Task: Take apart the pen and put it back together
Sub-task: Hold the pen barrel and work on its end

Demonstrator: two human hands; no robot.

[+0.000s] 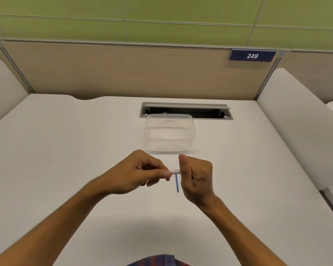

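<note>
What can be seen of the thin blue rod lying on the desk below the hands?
The blue rod is a slim, straight, plastic-looking stick, likely the pen's ink refill. It lies flat on the white desk, running away from the person, its far end passing under the white pen barrel held between the left hand and right hand. Neither hand appears to touch it. Its tip is too small to make out.

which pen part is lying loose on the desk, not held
The thin blue ink refill, lying on the desk below the hands. The white barrel is held between the left hand and right hand.
</note>
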